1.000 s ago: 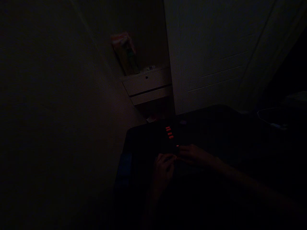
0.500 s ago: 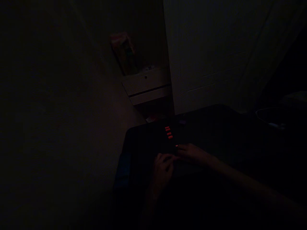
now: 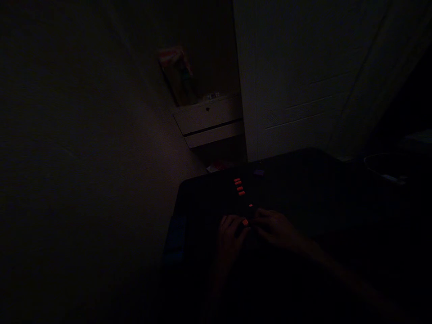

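The scene is very dark. A small orange block (image 3: 245,222) glows between my two hands, at the fingertips of my left hand (image 3: 230,236), whose fingers and thumb close around it. From the right, my right hand (image 3: 275,227) reaches in with bent fingers close to the block's right side; darkness hides what they pinch. Just beyond the fingers a smaller orange piece (image 3: 250,205) lies on the dark table (image 3: 290,180). Farther back several red-orange pieces (image 3: 240,188) lie in a short row.
A small purple piece (image 3: 259,173) lies near the table's far edge. At the left edge is a dark blue object (image 3: 174,238). A white cable (image 3: 393,179) lies at the right. Behind stand a drawer unit (image 3: 212,118) with a packet (image 3: 178,74) on top, and a pale door or panel (image 3: 286,103).
My right hand has drawn back slightly toward me, away from the small orange piece. The orange block between my hands now shows more plainly. The row of pieces stays in place.
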Demonstrator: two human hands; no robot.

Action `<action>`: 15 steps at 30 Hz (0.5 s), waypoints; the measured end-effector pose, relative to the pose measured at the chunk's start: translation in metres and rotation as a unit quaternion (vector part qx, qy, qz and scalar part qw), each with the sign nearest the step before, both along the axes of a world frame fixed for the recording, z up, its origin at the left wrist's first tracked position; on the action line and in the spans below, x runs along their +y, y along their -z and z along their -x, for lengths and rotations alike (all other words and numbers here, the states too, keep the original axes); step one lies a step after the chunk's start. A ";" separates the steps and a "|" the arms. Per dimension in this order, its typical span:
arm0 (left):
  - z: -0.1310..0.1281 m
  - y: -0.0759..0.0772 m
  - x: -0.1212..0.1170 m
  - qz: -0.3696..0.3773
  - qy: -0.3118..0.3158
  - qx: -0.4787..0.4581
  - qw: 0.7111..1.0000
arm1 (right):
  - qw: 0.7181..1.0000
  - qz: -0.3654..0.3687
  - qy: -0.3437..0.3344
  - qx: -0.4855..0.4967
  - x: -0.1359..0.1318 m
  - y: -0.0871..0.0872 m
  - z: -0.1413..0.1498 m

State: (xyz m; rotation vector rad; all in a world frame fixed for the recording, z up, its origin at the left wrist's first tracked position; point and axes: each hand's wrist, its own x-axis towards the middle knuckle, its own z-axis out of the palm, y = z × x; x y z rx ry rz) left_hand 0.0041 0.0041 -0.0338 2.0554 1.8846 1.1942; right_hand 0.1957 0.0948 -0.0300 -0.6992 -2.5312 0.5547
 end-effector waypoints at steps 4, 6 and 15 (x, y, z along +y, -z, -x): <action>-0.001 0.000 0.001 -0.009 -0.017 -0.032 0.999 | 0.999 0.009 -0.003 0.032 0.001 0.006 -0.002; -0.001 -0.001 0.001 -0.012 -0.005 -0.043 0.999 | 0.998 0.026 -0.004 0.052 0.005 0.009 -0.001; 0.002 -0.002 -0.003 -0.028 0.013 -0.026 0.999 | 0.999 -0.027 -0.015 -0.011 0.010 0.004 0.012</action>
